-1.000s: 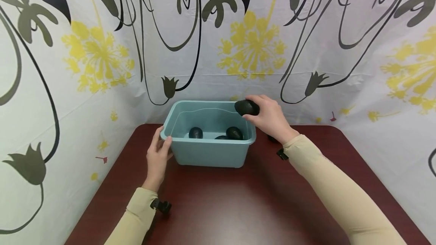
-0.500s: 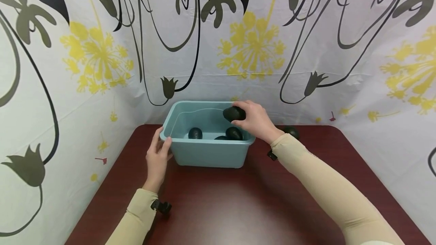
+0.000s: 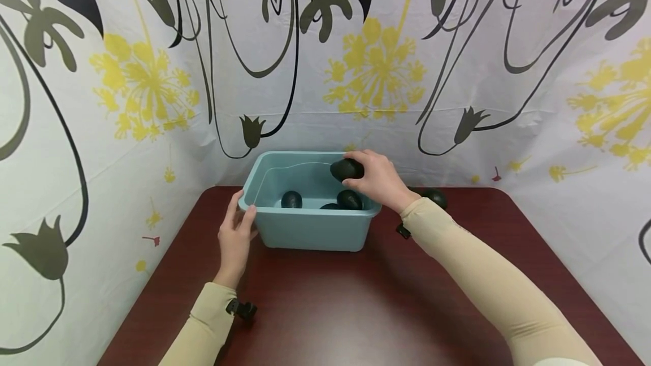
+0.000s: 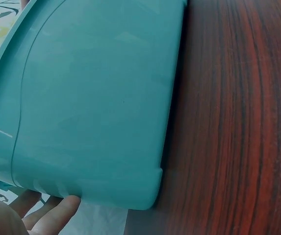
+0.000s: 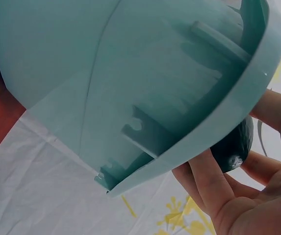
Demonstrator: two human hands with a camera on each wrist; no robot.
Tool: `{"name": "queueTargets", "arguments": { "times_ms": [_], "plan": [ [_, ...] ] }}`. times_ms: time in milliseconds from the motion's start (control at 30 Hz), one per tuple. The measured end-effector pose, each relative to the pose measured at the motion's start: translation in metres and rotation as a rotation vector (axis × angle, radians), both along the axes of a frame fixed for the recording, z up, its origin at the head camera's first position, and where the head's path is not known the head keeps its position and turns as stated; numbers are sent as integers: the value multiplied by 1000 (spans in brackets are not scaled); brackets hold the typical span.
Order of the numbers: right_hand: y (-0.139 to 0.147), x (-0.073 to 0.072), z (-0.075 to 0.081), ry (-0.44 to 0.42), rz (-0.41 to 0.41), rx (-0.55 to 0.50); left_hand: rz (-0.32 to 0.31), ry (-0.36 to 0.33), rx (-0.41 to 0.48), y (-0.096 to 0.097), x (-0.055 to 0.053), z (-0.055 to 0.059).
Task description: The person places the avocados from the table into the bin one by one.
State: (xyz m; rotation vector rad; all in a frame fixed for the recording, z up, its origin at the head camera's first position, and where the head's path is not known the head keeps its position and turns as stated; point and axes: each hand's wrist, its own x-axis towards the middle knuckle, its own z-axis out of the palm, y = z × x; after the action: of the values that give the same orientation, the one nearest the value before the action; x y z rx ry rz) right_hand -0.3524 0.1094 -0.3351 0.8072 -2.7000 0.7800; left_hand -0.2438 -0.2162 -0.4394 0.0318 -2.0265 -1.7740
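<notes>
A light blue plastic tub (image 3: 315, 230) stands on the table towards the back. At its left front corner my left hand (image 3: 235, 244) grips the rim, thumb in front; in the left wrist view its fingers (image 4: 57, 215) lie along the tub's side wall. Over the right part of the tub, my right hand (image 3: 378, 179) holds a dark green avocado (image 3: 347, 170) between thumb and fingers. That avocado (image 5: 233, 144) shows partly behind the rim in the right wrist view. Inside the tub are three more: one avocado (image 3: 291, 199) to the left, another (image 3: 349, 200) at right, and one (image 3: 331, 206) mostly hidden by the front wall.
Behind the right forearm, an avocado (image 3: 435, 197) lies on the dark red-brown table (image 3: 315, 309), with another dark piece partly hidden beside it. A white curtain (image 3: 376, 129) with yellow and grey flowers hangs close behind the tub and along both sides.
My right hand has moved left and slightly down, carrying the avocado from the tub's right rim to over its inside. The avocado behind the forearm has come into view. My left hand stays put.
</notes>
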Motion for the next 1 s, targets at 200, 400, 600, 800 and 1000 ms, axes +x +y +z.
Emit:
{"name": "queueTargets", "arguments": {
  "times_ms": [200,400,600,800,1000],
  "plan": [
    [-1,-3,0,-9,-5,2,9,5,3,-6,-13,-16],
    [4,-5,-2,-29,10,-24,8,15,0,-10,-22,-30],
    [16,-3,-1,5,-31,-46,13,5,-2,-9,-19,-27],
    [35,-5,-1,40,-70,-35,-10,1,-2,-3,-7,-8],
    [54,-8,-1,48,-103,-28,-3,-1,-10,1,0,0]
  ]
}}
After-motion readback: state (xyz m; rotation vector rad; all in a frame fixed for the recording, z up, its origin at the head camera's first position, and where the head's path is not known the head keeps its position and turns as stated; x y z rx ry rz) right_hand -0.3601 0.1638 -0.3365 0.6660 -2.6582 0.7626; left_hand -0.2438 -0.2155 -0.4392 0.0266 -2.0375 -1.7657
